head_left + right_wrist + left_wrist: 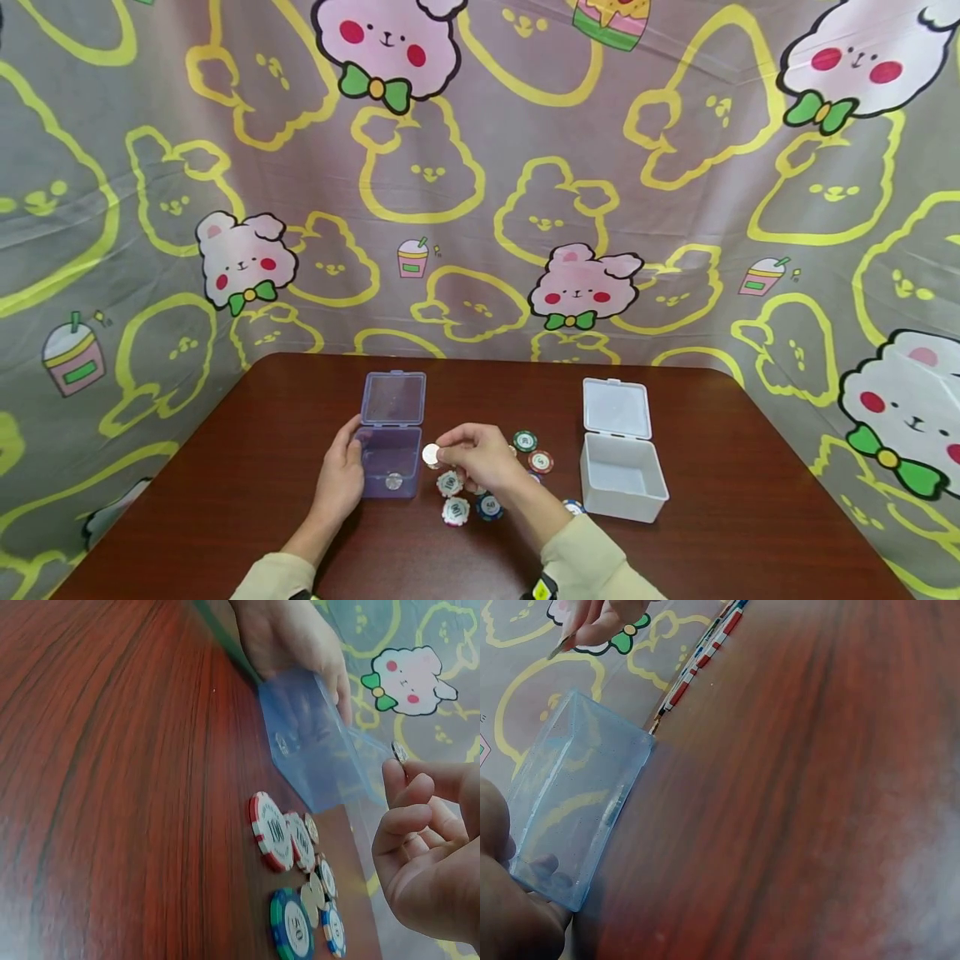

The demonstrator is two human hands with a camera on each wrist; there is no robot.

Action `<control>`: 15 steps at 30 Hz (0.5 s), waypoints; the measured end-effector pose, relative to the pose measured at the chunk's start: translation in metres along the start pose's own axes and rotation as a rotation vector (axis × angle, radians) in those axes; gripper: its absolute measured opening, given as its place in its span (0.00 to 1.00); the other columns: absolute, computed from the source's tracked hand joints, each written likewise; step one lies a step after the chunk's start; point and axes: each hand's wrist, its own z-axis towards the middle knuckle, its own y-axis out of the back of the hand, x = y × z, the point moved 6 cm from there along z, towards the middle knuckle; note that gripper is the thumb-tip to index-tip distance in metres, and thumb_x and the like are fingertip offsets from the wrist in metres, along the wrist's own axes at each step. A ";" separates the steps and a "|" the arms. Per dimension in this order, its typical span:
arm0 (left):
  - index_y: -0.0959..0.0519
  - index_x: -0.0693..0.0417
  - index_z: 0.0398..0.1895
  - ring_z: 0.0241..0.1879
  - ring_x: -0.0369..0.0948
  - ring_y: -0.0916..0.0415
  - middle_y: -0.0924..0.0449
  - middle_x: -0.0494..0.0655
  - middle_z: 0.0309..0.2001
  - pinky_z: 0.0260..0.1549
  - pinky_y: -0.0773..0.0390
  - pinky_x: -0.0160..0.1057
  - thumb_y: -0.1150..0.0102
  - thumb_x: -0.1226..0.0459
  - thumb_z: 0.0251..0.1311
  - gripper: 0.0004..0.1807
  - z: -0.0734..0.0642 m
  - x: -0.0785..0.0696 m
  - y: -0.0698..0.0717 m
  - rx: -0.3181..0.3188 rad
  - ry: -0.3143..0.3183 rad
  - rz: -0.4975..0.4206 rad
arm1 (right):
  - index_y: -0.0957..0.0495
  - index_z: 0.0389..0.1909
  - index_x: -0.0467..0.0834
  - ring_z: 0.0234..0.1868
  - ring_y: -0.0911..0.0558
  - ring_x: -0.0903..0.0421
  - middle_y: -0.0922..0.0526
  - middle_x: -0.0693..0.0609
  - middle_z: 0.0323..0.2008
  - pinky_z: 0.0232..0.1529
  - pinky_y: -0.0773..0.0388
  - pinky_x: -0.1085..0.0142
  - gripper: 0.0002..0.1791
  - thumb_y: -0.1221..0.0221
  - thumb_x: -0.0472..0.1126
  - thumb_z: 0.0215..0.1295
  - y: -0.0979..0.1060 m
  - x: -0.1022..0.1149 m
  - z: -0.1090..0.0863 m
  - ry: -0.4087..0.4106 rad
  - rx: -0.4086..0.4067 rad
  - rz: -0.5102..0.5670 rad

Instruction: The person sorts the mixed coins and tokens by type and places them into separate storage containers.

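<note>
My left hand [342, 479] holds the translucent blue plastic box [388, 492] by its left side, fingers along the wall. The box stands with its hinged lid tipped back, and a silver coin [393, 481] lies inside. To its right, my right hand [483, 457] pinches another silver coin [431, 454] between thumb and forefinger, raised above the table beside the box. In the right wrist view that pinched coin [399, 752] is seen nearly edge-on. Under and around the right hand lie poker chips, among them a red-and-white one [271, 831] and a green-and-blue one [291, 924].
A white plastic box [624, 500] with its lid tipped back stands to the right on the dark wood table [720, 500]. A green chip [525, 441] and an orange chip [541, 462] lie between the boxes. Gold-toned coins [312, 900] lie among the chips. A patterned cloth [465, 250] hangs behind.
</note>
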 end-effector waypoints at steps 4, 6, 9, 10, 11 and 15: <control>0.41 0.72 0.72 0.65 0.62 0.35 0.27 0.72 0.60 0.67 0.41 0.58 0.67 0.76 0.75 0.24 0.000 0.001 0.000 -0.004 0.003 0.006 | 0.19 0.42 0.32 0.12 0.34 0.63 0.16 0.49 0.23 0.12 0.43 0.73 0.09 0.36 0.30 0.61 -0.006 0.001 0.003 0.011 -0.009 0.001; 0.41 0.71 0.72 0.66 0.61 0.35 0.27 0.72 0.60 0.67 0.41 0.58 0.67 0.75 0.75 0.24 0.001 0.003 0.000 -0.003 0.014 0.006 | 0.19 0.42 0.31 0.12 0.34 0.63 0.15 0.47 0.24 0.12 0.42 0.73 0.09 0.36 0.30 0.61 -0.009 0.002 0.004 0.026 -0.014 0.005; 0.41 0.70 0.73 0.66 0.60 0.36 0.28 0.72 0.62 0.68 0.42 0.57 0.67 0.75 0.75 0.24 0.001 0.004 -0.001 0.000 0.028 -0.002 | 0.18 0.41 0.31 0.13 0.33 0.62 0.15 0.45 0.25 0.12 0.40 0.73 0.09 0.36 0.29 0.61 -0.013 0.004 0.006 0.049 -0.021 -0.005; 0.41 0.70 0.73 0.66 0.61 0.36 0.28 0.72 0.62 0.68 0.42 0.57 0.67 0.75 0.75 0.24 0.001 0.005 -0.001 0.000 0.030 -0.005 | 0.18 0.41 0.31 0.13 0.33 0.62 0.14 0.44 0.25 0.12 0.39 0.73 0.08 0.36 0.29 0.61 -0.015 0.004 0.007 0.055 -0.023 -0.008; 0.41 0.70 0.73 0.66 0.61 0.36 0.29 0.72 0.62 0.68 0.42 0.57 0.67 0.75 0.75 0.24 0.002 0.005 -0.001 0.001 0.033 -0.007 | 0.18 0.40 0.31 0.13 0.33 0.62 0.14 0.43 0.25 0.12 0.39 0.73 0.08 0.36 0.29 0.60 -0.017 0.005 0.008 0.058 -0.023 -0.013; 0.41 0.70 0.73 0.66 0.61 0.36 0.29 0.72 0.62 0.68 0.42 0.57 0.68 0.75 0.75 0.24 0.002 0.006 -0.002 -0.001 0.033 -0.013 | 0.17 0.38 0.31 0.12 0.32 0.62 0.14 0.39 0.26 0.11 0.40 0.75 0.07 0.36 0.29 0.59 -0.023 0.008 0.012 0.051 -0.026 -0.049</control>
